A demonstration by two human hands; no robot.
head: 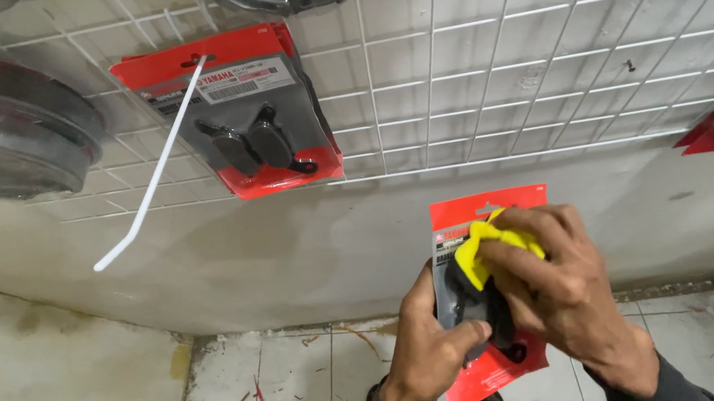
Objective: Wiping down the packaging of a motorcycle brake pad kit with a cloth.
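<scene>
**A red blister pack is wiped with a yellow cloth in front of a wire display grid**

A yellow cloth (pixel 493 250) is pinched under the fingers of the right hand (pixel 558 292) and pressed onto the clear front of a red blister pack (pixel 490 304). The pack is clamped from the left side by the left hand (pixel 425 344), thumb across its front, and is held upright at mid-frame, above a tiled floor (pixel 291 385). Dark shaped parts are seen sealed inside it.

Behind, a white wire grid (pixel 542 34) is fixed to the wall. A matching pack (pixel 250 112) is hung on it, just beside a long white hook (pixel 154 172). Round clear-packed items are seen at the edges.

A risk is judged: the pack is gripped along one edge only, so firm rubbing could twist it loose and it could be dropped onto the tiles.
</scene>
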